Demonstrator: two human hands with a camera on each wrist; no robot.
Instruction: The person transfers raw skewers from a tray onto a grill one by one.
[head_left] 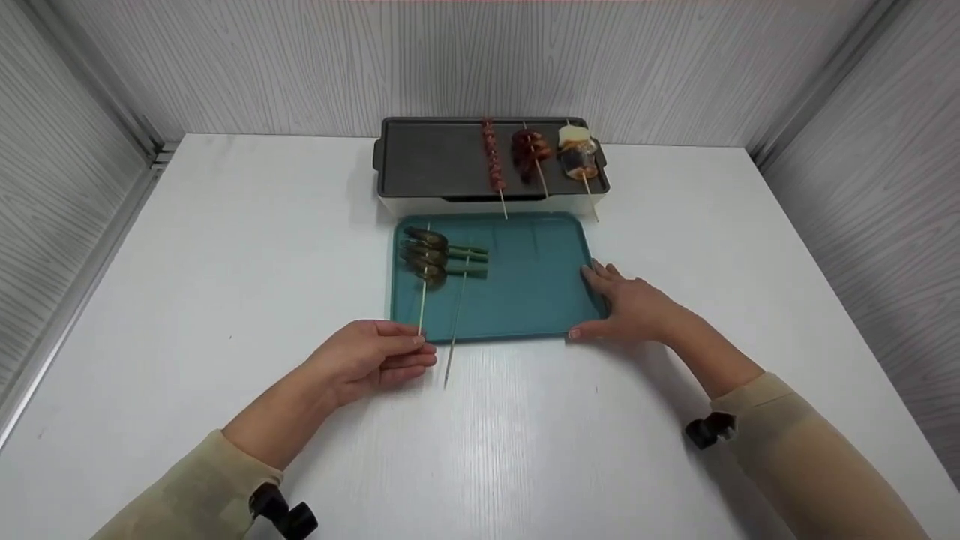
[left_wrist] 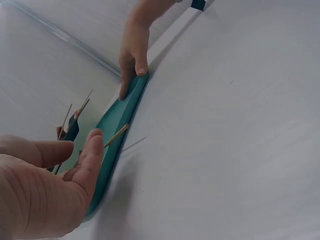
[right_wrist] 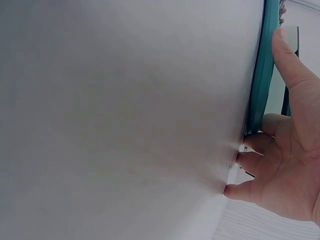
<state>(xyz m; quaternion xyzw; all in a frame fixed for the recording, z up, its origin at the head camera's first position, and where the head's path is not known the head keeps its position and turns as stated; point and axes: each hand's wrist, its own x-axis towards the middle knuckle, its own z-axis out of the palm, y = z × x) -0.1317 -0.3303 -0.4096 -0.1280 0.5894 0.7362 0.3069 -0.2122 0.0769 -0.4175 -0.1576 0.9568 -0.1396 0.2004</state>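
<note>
My left hand [head_left: 379, 356] pinches the lower end of a wooden skewer between thumb and fingers. The skewer bears several dark brown, glossy food pieces [head_left: 426, 259], lying over the left part of a teal tray [head_left: 525, 307]. Beside it, a second skewer with short green stalks [head_left: 474, 261] lies on the tray, its stick [head_left: 452, 341] jutting past the front rim. At the tray's front right corner rests my right hand [head_left: 626, 307], thumb along the front rim and fingers spread at the right side. Some right fingertips [right_wrist: 232, 190] touch the table.
Behind the tray stands a black-topped griddle [head_left: 431, 157] on a white base. On its right half lie a thin red skewer [head_left: 492, 157], a reddish-brown meat skewer [head_left: 531, 154] and a skewer with white and browned pieces [head_left: 577, 154]. Pale wood-grain walls [head_left: 480, 60] enclose the white table [head_left: 247, 277].
</note>
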